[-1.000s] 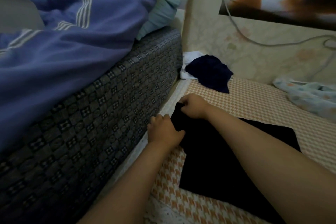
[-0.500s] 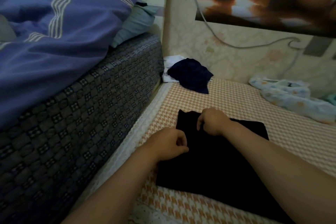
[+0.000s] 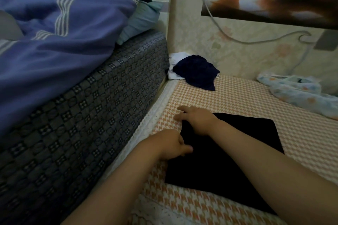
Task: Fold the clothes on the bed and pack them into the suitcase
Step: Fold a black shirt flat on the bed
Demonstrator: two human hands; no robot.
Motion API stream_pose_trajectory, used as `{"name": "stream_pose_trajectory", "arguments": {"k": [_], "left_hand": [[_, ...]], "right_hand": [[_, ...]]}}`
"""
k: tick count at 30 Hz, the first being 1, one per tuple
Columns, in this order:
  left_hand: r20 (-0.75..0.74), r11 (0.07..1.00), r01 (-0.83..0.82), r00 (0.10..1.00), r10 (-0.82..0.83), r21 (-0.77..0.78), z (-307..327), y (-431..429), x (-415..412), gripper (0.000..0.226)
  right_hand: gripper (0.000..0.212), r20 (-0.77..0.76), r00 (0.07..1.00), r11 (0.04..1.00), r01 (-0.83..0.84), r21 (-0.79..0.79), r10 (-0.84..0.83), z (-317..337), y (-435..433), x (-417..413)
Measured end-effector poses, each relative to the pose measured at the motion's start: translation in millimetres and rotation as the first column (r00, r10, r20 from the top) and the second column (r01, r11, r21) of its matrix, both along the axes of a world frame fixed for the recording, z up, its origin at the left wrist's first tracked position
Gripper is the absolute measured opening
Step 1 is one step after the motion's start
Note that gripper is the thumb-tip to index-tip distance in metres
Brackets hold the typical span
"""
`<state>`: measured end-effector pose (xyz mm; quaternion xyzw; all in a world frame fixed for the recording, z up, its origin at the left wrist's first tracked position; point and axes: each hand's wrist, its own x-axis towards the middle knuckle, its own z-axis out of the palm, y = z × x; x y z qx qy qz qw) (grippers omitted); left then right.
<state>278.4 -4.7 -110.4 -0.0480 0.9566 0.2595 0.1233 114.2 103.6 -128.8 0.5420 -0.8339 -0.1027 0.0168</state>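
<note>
A black garment (image 3: 228, 151) lies folded flat in a rough square on the orange houndstooth sheet (image 3: 237, 97). My right hand (image 3: 195, 120) rests on its far left corner with fingers stretched out, the tips reaching onto the sheet. At the garment's left edge, my left hand (image 3: 170, 146) presses down with a finger laid over the cloth. A crumpled navy garment (image 3: 197, 73) sits on a white cloth (image 3: 174, 60) in the far corner. No suitcase is in view.
A higher mattress with a dark patterned side (image 3: 91, 115) rises along the left, covered by a blue striped duvet (image 3: 54, 33). A light printed cloth (image 3: 292, 89) lies at the right by the wall. A grey cable (image 3: 256, 41) hangs across the wallpaper.
Both hands had been pinching the garment's left corner. They let go and now lie on it; the right hand's fingers have spread flat, and the corner lies flat.
</note>
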Motion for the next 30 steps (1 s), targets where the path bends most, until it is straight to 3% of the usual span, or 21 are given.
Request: {"name": "stream_pose_trajectory", "arguments": {"k": [4, 8, 14, 20, 23, 25, 28, 30], "left_hand": [[-0.203, 0.987, -0.124, 0.974, 0.102, -0.099, 0.2, 5.1, -6.0, 0.020], [-0.140, 0.986, -0.166, 0.977, 0.160, -0.034, -2.7, 11.3, -8.7, 0.022], [-0.018, 0.999, -0.041, 0.999, 0.041, 0.005, 19.7, 31.3, -19.7, 0.022], [-0.140, 0.991, 0.079, 0.988, -0.063, 0.111, 50.1, 96.2, -42.0, 0.013], [-0.024, 0.970, 0.200, 0.980, -0.199, 0.139, 60.2, 142.8, -53.3, 0.041], [0.148, 0.942, 0.216, 0.954, -0.259, 0.258, 63.8, 171.7, -54.0, 0.042], [0.404, 0.910, 0.250, 0.834, -0.376, 0.331, 57.4, 196.0, -55.0, 0.043], [0.274, 0.902, 0.288, 0.883, -0.380, 0.322, 49.2, 197.9, -61.4, 0.036]], "right_hand": [[0.053, 0.028, 1.000, 1.000, 0.003, -0.003, -0.003, 10.0, -1.8, 1.3], [0.032, 0.097, 0.994, 0.984, 0.069, -0.164, -0.054, 21.5, 13.8, 0.2], [0.027, 0.184, 0.973, 0.878, 0.207, -0.431, -0.139, 41.4, 80.0, -7.6], [0.030, 0.218, 0.949, 0.778, 0.312, -0.545, -0.227, 43.3, 161.8, -17.7], [0.036, 0.238, 0.924, 0.707, 0.383, -0.594, -0.300, 42.1, 202.7, -22.6], [0.039, 0.262, 0.892, 0.717, 0.451, -0.531, -0.367, 40.5, 226.6, -23.8], [0.042, 0.327, 0.837, 0.831, 0.516, -0.206, -0.439, 31.1, 250.8, -20.3], [0.043, 0.293, 0.831, 0.842, 0.525, -0.128, -0.473, 25.8, 260.6, -18.7]]}}
